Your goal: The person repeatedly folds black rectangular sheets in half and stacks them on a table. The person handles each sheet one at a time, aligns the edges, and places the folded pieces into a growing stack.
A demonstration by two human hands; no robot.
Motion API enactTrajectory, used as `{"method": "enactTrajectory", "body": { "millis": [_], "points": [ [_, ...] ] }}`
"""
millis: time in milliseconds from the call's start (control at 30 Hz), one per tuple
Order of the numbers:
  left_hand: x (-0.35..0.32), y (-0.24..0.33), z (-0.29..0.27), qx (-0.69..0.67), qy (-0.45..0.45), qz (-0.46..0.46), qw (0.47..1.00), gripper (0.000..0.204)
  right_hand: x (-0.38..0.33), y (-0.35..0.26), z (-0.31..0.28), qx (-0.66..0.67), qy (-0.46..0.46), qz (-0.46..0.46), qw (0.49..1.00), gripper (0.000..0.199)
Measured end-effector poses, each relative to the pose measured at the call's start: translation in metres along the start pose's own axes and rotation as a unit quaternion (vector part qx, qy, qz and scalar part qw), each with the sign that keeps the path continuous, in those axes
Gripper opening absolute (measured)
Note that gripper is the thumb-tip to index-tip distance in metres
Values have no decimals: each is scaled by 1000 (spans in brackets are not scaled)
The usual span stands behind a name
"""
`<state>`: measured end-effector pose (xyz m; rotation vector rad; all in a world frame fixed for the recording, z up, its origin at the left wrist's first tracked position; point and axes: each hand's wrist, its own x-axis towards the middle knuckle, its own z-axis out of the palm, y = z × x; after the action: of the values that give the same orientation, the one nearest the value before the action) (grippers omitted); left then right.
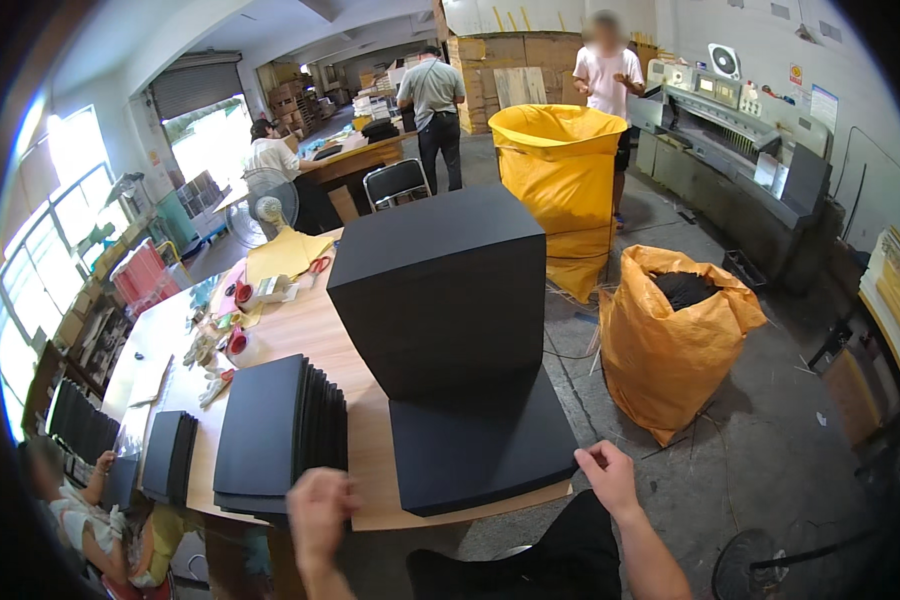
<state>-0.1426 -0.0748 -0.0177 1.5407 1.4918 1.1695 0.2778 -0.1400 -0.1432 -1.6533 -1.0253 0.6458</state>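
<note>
Directly before me at the table's front edge lies a low stack of black sheets (pixel 485 450), with a tall block of black sheets (pixel 445 320) rising behind it. My right hand (pixel 610 478) is at the low stack's right corner, thumb and forefinger pinched on the edge of a black sheet. My left hand (pixel 320 515) hovers by the near right corner of a fanned pile of black sheets (pixel 262 425). Its fingers are curled and a little blurred, with nothing seen in them. Whether it touches that pile I cannot tell.
Tape rolls (pixel 240 343), red scissors (pixel 320 264) and yellow paper (pixel 285 255) lie on the wooden table (pixel 370 490). A smaller black pile (pixel 170 455) is farther left, near a seated person (pixel 100 530). Orange sack (pixel 675 340) and yellow sack (pixel 555 170) stand right of the table.
</note>
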Motion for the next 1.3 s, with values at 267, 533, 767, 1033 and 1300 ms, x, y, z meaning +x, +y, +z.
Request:
{"method": "enactTrajectory", "body": {
  "millis": [267, 533, 767, 1033, 1300],
  "points": [
    [48, -13, 176, 78, -301, 293, 904, 14, 11, -33, -22, -303, -108, -115, 940, 49],
    [45, -17, 177, 17, -280, 240, 929, 11, 21, -82, 32, -240, 43, -157, 957, 48],
    [48, -17, 171, -22, -270, 301, 914, 27, 38, -78, 39, 114, -57, 6, 992, 44],
    [50, -22, 171, -53, -302, 279, 910, 48, 43, -89, 32, 314, -121, 101, 936, 37],
    [45, -20, 170, -119, -320, 142, 929, 47, 37, -93, 27, 223, -111, 54, 967, 40]
  ]
}}
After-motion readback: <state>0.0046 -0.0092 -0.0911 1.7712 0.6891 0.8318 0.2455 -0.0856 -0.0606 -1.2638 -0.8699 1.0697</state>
